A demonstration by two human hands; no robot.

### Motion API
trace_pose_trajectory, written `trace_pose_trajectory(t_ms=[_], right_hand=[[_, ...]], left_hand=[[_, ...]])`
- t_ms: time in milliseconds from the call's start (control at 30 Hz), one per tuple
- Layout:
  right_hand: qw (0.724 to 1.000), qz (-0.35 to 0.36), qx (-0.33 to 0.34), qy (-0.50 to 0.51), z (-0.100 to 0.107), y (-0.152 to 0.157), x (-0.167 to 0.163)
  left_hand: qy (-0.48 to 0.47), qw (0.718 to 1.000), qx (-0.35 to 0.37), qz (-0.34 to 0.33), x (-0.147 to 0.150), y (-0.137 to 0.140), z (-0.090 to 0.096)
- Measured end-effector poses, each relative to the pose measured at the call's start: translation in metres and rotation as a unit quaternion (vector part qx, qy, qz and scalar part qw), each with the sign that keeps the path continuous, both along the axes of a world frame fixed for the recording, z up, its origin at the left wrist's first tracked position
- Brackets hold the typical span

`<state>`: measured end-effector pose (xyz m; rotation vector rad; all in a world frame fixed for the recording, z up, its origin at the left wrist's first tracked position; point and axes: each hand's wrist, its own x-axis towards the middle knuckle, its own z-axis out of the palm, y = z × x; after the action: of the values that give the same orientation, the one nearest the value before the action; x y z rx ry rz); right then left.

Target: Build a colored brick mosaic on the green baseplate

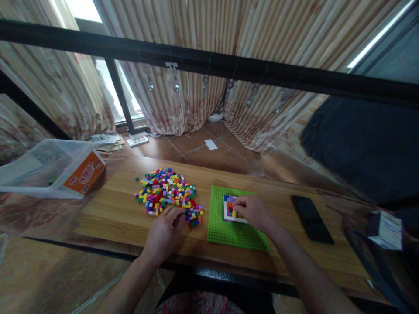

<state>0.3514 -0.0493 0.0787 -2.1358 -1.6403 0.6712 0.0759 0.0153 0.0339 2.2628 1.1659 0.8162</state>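
Observation:
A green studded baseplate (pixel 218 233) lies on the wooden board, and a square build of toy bricks with a white border (pixel 240 220) is on it. Over this build my right hand (pixel 253 211) pinches a small yellow brick (pixel 234 214) between thumb and fingertips. Left of the plate spreads a heap of small multicoloured bricks (pixel 170 187). My left hand (pixel 165 229) rests at the heap's near edge with its fingers curled together. What its fingertips hold, if anything, is too small to make out.
A black phone (pixel 312 219) lies right of the baseplate. At the left stands a clear plastic bin (pixel 59 168) with an orange label. The wooden board (pixel 114 209) lies on a table, with a dark rail (pixel 209 59) beyond. Papers (pixel 106 140) lie at the far left.

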Motion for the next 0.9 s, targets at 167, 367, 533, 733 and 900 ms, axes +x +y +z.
trace_pose_trajectory(t_ms=[167, 367, 533, 733, 900], right_hand=[[1.000, 0.001, 0.003, -0.012, -0.005, 0.004, -0.002], [1.000, -0.010, -0.012, -0.019, -0.008, 0.005, -0.007], [0.999, -0.023, -0.017, -0.022, -0.009, 0.007, -0.007], [0.999, -0.039, -0.006, -0.012, -0.014, 0.008, -0.007], [0.997, -0.070, 0.002, 0.018, -0.018, 0.004, -0.008]], left_hand=[[-0.006, 1.000, 0.011, 0.007, -0.006, 0.004, 0.005], [-0.012, 1.000, 0.009, 0.008, -0.008, 0.003, 0.004], [-0.006, 1.000, 0.003, 0.013, -0.011, 0.005, 0.005], [-0.004, 1.000, 0.009, 0.022, -0.013, 0.005, 0.007], [-0.006, 1.000, 0.003, 0.023, -0.014, 0.005, 0.009]])
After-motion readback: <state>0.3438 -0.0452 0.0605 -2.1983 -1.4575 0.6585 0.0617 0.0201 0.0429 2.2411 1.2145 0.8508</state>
